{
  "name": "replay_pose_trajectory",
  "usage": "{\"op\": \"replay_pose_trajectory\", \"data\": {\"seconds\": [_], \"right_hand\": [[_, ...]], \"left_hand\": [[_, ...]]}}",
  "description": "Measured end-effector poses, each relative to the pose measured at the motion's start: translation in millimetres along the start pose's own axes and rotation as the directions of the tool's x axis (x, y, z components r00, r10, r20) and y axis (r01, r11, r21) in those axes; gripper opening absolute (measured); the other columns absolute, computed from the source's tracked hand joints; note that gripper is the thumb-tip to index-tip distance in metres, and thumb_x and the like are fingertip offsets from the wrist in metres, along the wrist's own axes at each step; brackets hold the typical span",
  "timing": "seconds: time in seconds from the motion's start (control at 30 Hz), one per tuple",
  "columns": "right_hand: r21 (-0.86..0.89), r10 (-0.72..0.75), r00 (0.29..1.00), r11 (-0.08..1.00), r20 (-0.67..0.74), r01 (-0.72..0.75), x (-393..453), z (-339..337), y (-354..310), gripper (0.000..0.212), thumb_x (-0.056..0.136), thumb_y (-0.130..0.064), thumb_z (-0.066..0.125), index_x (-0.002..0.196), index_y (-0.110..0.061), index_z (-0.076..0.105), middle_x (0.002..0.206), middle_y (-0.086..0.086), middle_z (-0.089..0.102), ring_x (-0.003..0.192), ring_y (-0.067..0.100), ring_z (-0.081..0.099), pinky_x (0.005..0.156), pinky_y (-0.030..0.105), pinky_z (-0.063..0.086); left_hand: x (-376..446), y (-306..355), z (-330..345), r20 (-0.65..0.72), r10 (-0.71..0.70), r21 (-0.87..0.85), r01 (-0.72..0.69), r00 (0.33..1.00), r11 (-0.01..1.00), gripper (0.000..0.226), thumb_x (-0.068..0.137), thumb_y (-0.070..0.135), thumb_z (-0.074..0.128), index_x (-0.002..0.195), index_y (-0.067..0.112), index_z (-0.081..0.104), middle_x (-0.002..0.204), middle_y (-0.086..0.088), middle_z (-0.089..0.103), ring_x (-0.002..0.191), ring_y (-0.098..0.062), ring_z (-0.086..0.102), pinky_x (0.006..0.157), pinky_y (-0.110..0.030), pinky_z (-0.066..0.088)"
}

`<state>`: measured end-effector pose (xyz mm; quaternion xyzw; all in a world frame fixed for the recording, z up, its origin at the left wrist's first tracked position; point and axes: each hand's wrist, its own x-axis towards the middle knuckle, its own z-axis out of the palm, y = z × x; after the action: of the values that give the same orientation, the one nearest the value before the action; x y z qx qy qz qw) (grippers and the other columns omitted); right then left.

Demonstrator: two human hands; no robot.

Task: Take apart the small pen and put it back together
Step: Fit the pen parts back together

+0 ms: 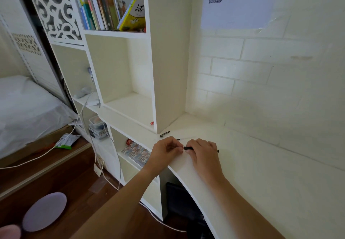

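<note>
Both hands meet over the white desk (261,173) near its left corner. My right hand (202,150) is closed around the black pen barrel (188,148), whose short black end pokes out toward my left hand; a dark tip also shows past the knuckles on the right. My left hand (166,149) pinches at that exposed end with thumb and fingers; what it grips is too small to tell. A black pen cap with a clip (164,134) lies on the desk just beyond the hands. A thin refill (184,139) lies behind the hands, mostly hidden.
A white bookshelf (155,81) rises right behind the cap, with books on top and open cubbies below. A brick-pattern wall borders the desk at the back. The desk's curved front edge runs below my forearms. Cables and a purple stool (44,211) are on the floor at left.
</note>
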<state>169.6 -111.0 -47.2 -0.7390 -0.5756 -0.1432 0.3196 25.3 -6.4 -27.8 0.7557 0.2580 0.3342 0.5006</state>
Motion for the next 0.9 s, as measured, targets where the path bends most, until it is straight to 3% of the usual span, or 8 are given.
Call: {"op": "replay_pose_trajectory", "data": {"seconds": [0.27, 0.4, 0.5, 0.6, 0.73, 0.9], "right_hand": [[-0.021, 0.0, 1.0, 1.0, -0.003, 0.0, -1, 2, 2, 0.012, 0.096, -0.017, 0.062, 0.092, -0.028, 0.061, 0.082, -0.011, 0.061, 0.079, 0.013, 0.057, 0.087, 0.037, 0.039], [-0.017, 0.008, 1.0, 1.0, -0.014, -0.008, 0, 2, -1, 0.009, 0.096, -0.018, 0.061, 0.093, -0.026, 0.059, 0.083, -0.011, 0.06, 0.08, 0.013, 0.057, 0.085, 0.035, 0.039], [-0.014, 0.032, 0.998, 0.999, -0.045, -0.033, 1, 1, -1, 0.007, 0.097, -0.019, 0.061, 0.093, -0.023, 0.058, 0.082, -0.01, 0.058, 0.078, 0.015, 0.056, 0.081, 0.035, 0.041], [-0.018, 0.043, 0.997, 0.999, -0.057, -0.044, 2, 0, -1, 0.009, 0.097, -0.02, 0.059, 0.09, -0.023, 0.056, 0.078, -0.009, 0.054, 0.072, 0.017, 0.052, 0.079, 0.037, 0.043], [-0.033, 0.047, 0.997, 0.998, -0.056, -0.049, 2, 2, 1, 0.01, 0.097, -0.019, 0.06, 0.089, -0.022, 0.056, 0.076, -0.008, 0.05, 0.07, 0.018, 0.05, 0.078, 0.038, 0.043], [-0.03, 0.037, 0.997, 0.999, -0.07, -0.039, 2, 4, 1, 0.011, 0.097, -0.017, 0.06, 0.089, -0.023, 0.056, 0.076, -0.009, 0.05, 0.069, 0.016, 0.048, 0.076, 0.035, 0.041]], "left_hand": [[-1, -3, 1, -0.003, 0.001, -0.014, -0.001, 1.0, 1.0, 0.011, 0.087, 0.006, 0.073, 0.083, 0.016, 0.073, 0.085, -0.002, 0.077, 0.085, -0.023, 0.072, 0.083, -0.035, 0.059], [0, -2, 3, -0.017, 0.068, 0.064, -0.067, 0.998, 0.996, 0.012, 0.089, 0.007, 0.071, 0.09, 0.018, 0.072, 0.093, 0.003, 0.072, 0.088, -0.009, 0.069, 0.083, -0.02, 0.055], [7, -2, 1, -0.162, 0.155, 0.169, -0.127, 0.974, 0.977, 0.016, 0.089, 0.015, 0.075, 0.1, 0.025, 0.071, 0.108, 0.003, 0.06, 0.094, -0.006, 0.064, 0.083, -0.014, 0.053], [23, -7, -10, -0.366, 0.234, 0.318, -0.115, 0.901, 0.941, 0.015, 0.095, 0.009, 0.064, 0.104, 0.019, 0.071, 0.109, -0.002, 0.058, 0.089, -0.008, 0.062, 0.08, -0.01, 0.049], [42, -23, -24, -0.303, 0.215, 0.614, 0.018, 0.928, 0.789, 0.023, 0.095, 0.004, 0.061, 0.114, 0.008, 0.072, 0.114, -0.008, 0.06, 0.109, -0.027, 0.057, 0.094, -0.037, 0.051], [52, -27, -29, -0.219, 0.257, 0.796, 0.021, 0.941, 0.605, 0.016, 0.095, 0.012, 0.062, 0.096, 0.008, 0.078, 0.099, -0.01, 0.061, 0.09, -0.029, 0.06, 0.078, -0.043, 0.058]]}}
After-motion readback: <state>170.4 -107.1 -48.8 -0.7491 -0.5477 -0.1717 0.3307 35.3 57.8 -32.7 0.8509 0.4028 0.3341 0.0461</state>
